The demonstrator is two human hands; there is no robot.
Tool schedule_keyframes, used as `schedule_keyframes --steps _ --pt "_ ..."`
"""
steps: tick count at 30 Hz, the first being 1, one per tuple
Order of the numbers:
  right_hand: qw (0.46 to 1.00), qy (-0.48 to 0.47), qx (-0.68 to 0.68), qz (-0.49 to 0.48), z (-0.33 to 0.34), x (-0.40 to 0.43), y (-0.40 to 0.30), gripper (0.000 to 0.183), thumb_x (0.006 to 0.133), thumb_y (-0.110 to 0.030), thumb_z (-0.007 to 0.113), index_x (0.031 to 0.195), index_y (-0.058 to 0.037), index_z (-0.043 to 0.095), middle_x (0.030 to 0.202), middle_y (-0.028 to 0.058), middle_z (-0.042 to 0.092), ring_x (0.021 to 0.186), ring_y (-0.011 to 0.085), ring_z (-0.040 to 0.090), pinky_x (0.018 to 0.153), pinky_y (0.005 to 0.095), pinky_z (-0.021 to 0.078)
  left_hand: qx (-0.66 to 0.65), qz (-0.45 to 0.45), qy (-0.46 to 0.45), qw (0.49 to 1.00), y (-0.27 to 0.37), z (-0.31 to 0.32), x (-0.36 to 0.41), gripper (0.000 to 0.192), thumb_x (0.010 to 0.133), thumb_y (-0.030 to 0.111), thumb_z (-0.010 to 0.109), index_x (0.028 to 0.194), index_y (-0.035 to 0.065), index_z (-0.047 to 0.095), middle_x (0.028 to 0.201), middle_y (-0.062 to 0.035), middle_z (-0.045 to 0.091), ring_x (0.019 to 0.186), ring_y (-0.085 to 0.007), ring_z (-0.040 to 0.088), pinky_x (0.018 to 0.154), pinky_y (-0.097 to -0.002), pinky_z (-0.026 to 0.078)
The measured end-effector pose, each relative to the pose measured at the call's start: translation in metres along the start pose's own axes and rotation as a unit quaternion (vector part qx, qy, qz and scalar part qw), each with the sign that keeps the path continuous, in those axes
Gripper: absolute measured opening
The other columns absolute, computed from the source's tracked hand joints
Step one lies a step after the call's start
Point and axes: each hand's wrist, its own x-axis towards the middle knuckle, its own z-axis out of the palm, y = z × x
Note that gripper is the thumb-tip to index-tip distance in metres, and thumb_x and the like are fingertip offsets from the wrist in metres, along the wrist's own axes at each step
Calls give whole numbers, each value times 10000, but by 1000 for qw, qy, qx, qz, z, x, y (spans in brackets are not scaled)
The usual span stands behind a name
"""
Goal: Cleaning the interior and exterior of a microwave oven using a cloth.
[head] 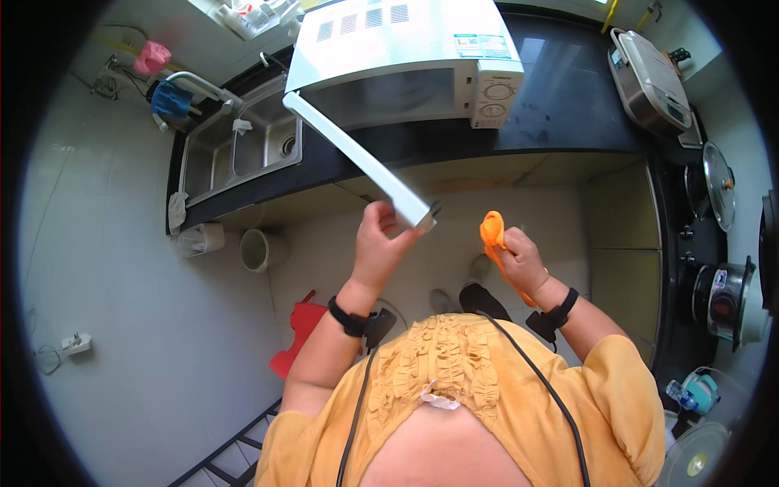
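Before me a white microwave oven (395,52) stands on a black countertop, its door (359,152) swung out towards me. My left hand (382,240) holds the free end of that door, thumb and fingers on its edge near the latch hooks (433,210). In my right hand (522,259) is a bunched orange cloth (493,230), apart from the microwave; a tail of it hangs below my fist. The microwave's dark cavity front (389,97) lies behind the door, with two dials (496,100) at its right. What lies inside cannot be made out.
Left of the microwave is a double stainless-steel sink (243,143) with a faucet (207,85). A rice cooker (651,82) sits on the black counter (566,91) at right. Pots (724,298) and a glass lid (719,185) stand along the right side. A bin (255,251) and a red stool (307,332) are on the floor.
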Motion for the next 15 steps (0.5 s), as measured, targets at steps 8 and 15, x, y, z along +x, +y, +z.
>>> schedule_keyframes --steps 8,15 --pt "982 150 13 110 -78 -39 37 101 926 -26 584 998 14 643 864 108 587 782 252 592 702 320 482 -119 -27 20 992 4 95 110 344 833 131 768 1046 -43 562 969 -91 652 875 -146 616 796 -274 502" --pt "972 187 -1 140 -123 -51 68 119 932 -30 583 1022 15 646 867 106 582 792 253 596 714 318 481 -54 -17 56 997 10 129 181 299 842 138 740 1033 -30 581 939 -87 647 857 -156 608 767 -276 490"
